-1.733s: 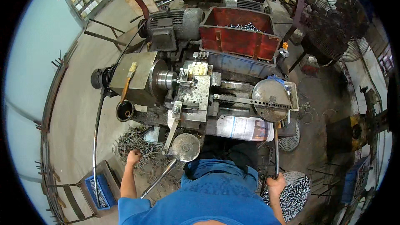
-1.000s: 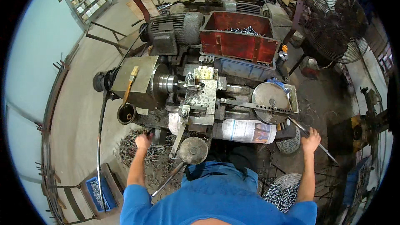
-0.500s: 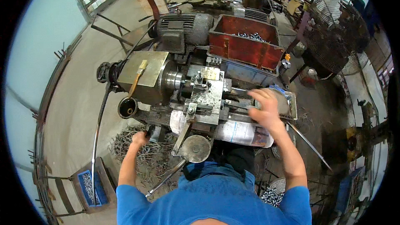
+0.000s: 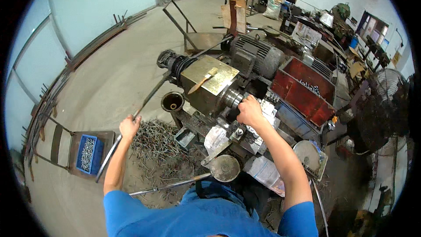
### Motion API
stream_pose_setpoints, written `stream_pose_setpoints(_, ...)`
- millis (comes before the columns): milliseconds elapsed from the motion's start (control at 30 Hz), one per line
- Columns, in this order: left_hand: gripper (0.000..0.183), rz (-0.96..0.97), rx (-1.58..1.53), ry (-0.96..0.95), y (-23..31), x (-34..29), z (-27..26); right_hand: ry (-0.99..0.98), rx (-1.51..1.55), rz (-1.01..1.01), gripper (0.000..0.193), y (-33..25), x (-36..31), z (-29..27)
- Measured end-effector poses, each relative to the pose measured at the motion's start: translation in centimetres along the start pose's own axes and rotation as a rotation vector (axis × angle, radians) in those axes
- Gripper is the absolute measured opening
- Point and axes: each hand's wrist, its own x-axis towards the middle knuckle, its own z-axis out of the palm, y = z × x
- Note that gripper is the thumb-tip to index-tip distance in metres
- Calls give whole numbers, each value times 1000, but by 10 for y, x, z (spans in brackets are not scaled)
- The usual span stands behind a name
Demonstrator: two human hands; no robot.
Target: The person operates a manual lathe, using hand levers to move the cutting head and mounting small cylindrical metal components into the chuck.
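A lathe (image 4: 256, 140) fills the middle, set at a slant; its box-shaped headstock (image 4: 199, 98) forms the left end, with a ribbed motor (image 4: 256, 55) beyond the far edge; right of the motor, a red wooden crate (image 4: 298, 105) of small metal pieces sits on a blue-grey bin (image 4: 293, 115).

At lower left, a flat trolley (image 4: 94, 133) carries a blue tub (image 4: 99, 151) of small metal parts, set between its left and right edges; a long metal lever (image 4: 152, 94) slants from the headstock's left end down toward the trolley's lower right corner.

The person's left hand (image 4: 130, 127) is wrapped around the lever below its middle, fingers closed on the bar; tangled metal shavings (image 4: 155, 140) cover the floor just right of that hand.

The right hand (image 4: 251, 112) is at the round, shiny chuck (image 4: 232, 98) on the headstock's right end, fingers bent; whether they pinch anything I cannot tell, as the hand covers the spot.

A dark round pot (image 4: 163, 103) stands by the headstock's near left corner; a wooden-handled brush (image 4: 202, 81) lies on the headstock's top, its handle reaching past the near edge.
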Motion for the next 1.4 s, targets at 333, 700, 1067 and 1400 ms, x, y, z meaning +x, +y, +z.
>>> stream_pose_setpoints(333, 43, 145, -203, -273, 26, -23, -12, 88, -112, 29, 29, -1, -11, -5)
stream_pose_setpoints(700, 17, 104, -877, -533, 45, 21, 19, 530, -96, 482, 62, 171, -88, -119)
stream_pose_setpoints(1067, 31, -32, -1089, -776, 21, 32, 28, 460, 136, 932, 45, 78, -394, -87)
stream_pose_setpoints(1400, 33, -154, -1061, -896, -8, 81, 79, -425, 186, 1830, 22, -126, -702, 76)
